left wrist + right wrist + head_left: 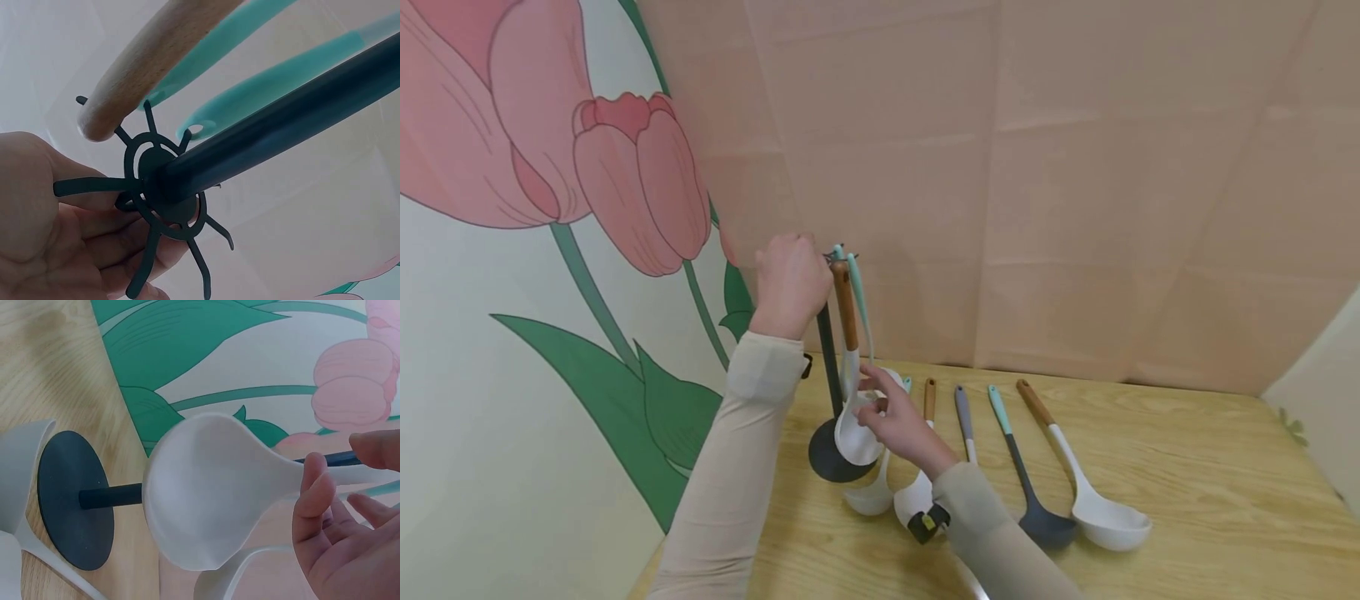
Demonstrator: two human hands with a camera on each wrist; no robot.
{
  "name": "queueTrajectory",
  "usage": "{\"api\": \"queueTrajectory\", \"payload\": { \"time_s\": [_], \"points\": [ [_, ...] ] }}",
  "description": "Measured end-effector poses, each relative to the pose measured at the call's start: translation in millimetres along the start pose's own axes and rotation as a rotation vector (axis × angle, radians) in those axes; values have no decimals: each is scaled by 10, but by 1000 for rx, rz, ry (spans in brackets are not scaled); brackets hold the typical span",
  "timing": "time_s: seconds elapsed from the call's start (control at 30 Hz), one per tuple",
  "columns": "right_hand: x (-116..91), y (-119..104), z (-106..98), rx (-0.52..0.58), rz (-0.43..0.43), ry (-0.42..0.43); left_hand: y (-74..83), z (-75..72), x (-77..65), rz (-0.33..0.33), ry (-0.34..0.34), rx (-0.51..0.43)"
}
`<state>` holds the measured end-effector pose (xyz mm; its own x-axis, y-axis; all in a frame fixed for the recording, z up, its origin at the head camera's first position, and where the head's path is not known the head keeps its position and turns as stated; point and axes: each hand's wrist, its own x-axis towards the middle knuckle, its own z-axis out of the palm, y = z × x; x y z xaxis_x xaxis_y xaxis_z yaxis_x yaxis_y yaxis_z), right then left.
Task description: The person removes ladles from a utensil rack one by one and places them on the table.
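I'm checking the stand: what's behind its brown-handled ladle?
Behind the ladle, parts of the black pole and another white utensil show, then the flowered wall; the ladle hides a stretch of the pole.

Left hand (793, 282) at rack (830, 358); right hand (904, 421) by hanging white ladle (859, 437).

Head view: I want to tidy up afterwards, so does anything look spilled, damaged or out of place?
Nothing looks spilled or broken. The only slight oddity is the pinkish sheet behind the wooden table: fold creases run across it. Utensils hang on the black stand; ladles lie on the table.
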<state>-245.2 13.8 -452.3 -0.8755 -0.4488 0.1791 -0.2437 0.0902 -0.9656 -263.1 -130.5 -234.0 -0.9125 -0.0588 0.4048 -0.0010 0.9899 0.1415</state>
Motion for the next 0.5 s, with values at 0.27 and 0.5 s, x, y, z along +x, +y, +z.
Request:
{"api": "queueTrajectory", "payload": {
  "time_s": [0.27, 0.5],
  "points": [
    [-34, 25, 6, -42, 18, 11, -1, 9, 10, -9, -9, -15],
    [-161, -233, 3, -41, 11, 10, -1, 17, 9, -12, -9, -8]
  ]
}}
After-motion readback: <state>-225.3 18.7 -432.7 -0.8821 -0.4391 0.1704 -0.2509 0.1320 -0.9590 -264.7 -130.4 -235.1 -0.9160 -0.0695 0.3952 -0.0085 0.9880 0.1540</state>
